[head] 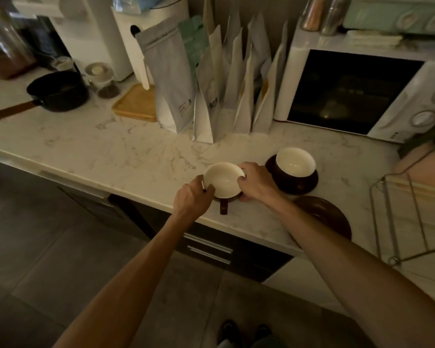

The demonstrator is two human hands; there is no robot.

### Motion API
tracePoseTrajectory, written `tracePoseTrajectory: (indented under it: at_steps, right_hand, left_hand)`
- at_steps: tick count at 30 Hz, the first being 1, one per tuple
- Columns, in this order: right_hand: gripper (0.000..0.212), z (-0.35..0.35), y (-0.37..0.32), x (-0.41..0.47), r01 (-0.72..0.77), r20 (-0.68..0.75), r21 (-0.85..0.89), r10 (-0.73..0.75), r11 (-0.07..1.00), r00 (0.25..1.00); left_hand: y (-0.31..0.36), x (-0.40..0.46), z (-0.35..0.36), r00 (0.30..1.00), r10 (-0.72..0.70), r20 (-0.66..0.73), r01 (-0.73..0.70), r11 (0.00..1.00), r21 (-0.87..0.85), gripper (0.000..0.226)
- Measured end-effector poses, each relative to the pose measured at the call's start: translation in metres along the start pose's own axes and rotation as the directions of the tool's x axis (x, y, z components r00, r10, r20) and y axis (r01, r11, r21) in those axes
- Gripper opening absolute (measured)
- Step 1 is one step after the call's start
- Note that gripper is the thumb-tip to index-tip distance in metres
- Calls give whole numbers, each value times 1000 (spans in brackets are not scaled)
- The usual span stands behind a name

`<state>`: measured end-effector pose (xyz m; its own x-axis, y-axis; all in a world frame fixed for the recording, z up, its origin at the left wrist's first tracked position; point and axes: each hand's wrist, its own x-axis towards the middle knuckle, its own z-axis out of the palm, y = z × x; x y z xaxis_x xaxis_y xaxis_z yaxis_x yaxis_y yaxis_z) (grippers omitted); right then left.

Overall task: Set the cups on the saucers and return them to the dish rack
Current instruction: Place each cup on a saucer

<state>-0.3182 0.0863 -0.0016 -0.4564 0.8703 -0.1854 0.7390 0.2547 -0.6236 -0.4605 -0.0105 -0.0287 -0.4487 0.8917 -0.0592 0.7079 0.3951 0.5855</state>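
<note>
Hands on one cup: left hand (pixel 192 194) grips the left rim of the near cup (pixel 224 180), thumb over the edge, fingers curled on the outside wall; right hand (pixel 258 183) closes round its right side, fingertips tucked underneath. Cup is white inside, dark brown outside, upright, handle pointing toward the person, near the front edge of the marble counter (pixel 111 151). Cannot tell if it sits on the counter or is just lifted. Second cup (pixel 295 162), same colours, sits upright on a dark saucer (pixel 304 183) just right of the right hand. Another dark saucer (pixel 329 216) lies bare at the counter edge, partly hidden by the right forearm, apart from both cups. Wire dish rack (pixel 399 219) stands at the far right, well apart from the held cup. Behind: white microwave (pixel 362 91), row of paper bags (pixel 211 91), wooden tray (pixel 137 104), black saucepan (pixel 58 91) far left. Lighting dim.
</note>
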Motion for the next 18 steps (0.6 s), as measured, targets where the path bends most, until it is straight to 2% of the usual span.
tracePoseTrajectory:
  at_steps: [18]
  right_hand:
    - [37, -86, 104, -101, -73, -103, 135, 88, 988, 991]
  left_hand:
    - [101, -64, 69, 971, 237, 40, -235, 971, -48, 48]
